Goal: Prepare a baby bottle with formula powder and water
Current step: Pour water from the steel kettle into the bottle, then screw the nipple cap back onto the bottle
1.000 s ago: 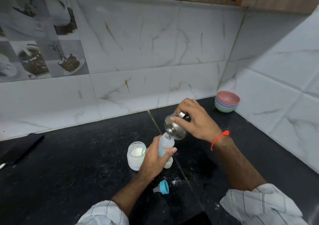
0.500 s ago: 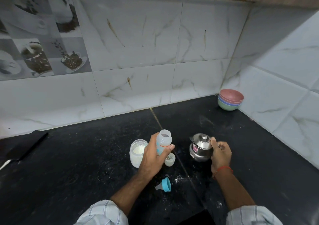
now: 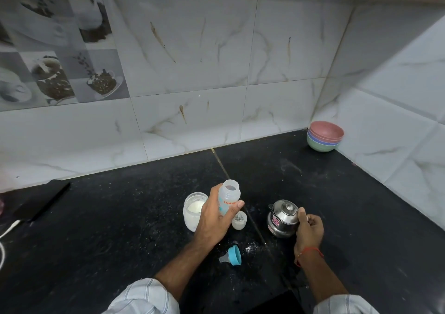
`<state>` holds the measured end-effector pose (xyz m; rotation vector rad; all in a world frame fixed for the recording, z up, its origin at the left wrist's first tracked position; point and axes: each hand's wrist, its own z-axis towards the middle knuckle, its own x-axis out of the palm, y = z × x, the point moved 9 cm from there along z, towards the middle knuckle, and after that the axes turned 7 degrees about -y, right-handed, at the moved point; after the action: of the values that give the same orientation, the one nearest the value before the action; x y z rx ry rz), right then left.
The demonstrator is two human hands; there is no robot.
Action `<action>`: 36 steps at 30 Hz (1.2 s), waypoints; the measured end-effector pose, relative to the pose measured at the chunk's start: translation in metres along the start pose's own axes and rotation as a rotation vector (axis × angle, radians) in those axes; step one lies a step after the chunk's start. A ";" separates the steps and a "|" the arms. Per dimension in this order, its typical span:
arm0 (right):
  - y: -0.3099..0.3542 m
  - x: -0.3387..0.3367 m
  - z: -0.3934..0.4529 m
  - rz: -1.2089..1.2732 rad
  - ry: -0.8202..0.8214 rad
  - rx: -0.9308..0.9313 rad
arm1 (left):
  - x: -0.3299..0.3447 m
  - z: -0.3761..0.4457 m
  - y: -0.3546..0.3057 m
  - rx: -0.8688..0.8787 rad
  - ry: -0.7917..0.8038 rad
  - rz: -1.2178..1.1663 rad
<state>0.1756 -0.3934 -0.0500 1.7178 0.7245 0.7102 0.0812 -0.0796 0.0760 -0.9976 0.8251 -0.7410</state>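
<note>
We're looking down on a black tabletop (image 3: 120, 241) dusted with spilled powder, everything grouped close in front so nothing needs a reach. Our stacked bowls (image 3: 325, 139) sit far back in the corner, out of the way. The steel kettle (image 3: 283, 218) stands upright on the tabletop, our right hand (image 3: 309, 229) curled at its handle side. The open powder jar (image 3: 193, 211) waits just left of the baby bottle (image 3: 228, 200), which our left hand (image 3: 216, 219) grips upright, mouth uncapped, likely to keep the contents level. The blue teat cap (image 3: 233, 256) lies on its side nearby, and we judge it goes on next.
</note>
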 end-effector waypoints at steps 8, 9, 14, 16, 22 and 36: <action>0.023 -0.007 -0.016 -0.112 -0.027 -0.127 | 0.003 -0.001 0.000 0.001 0.020 0.010; 0.041 -0.010 -0.024 -0.179 -0.061 -0.290 | 0.004 -0.001 0.001 0.001 0.022 0.013; 0.099 0.043 -0.136 -0.332 0.431 -1.151 | 0.006 -0.004 0.003 0.004 0.009 0.018; 0.076 0.068 -0.175 -0.541 0.717 -1.253 | 0.005 -0.005 0.003 0.011 -0.005 0.019; -0.027 0.082 -0.196 -1.282 1.189 -1.044 | 0.000 -0.008 0.000 0.017 -0.014 0.022; 0.032 0.078 -0.146 -0.160 0.687 0.038 | -0.020 -0.013 0.001 0.013 -0.050 0.024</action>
<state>0.1174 -0.2523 0.0226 1.4166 1.3333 1.1941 0.0602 -0.0679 0.0758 -0.9890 0.7872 -0.6975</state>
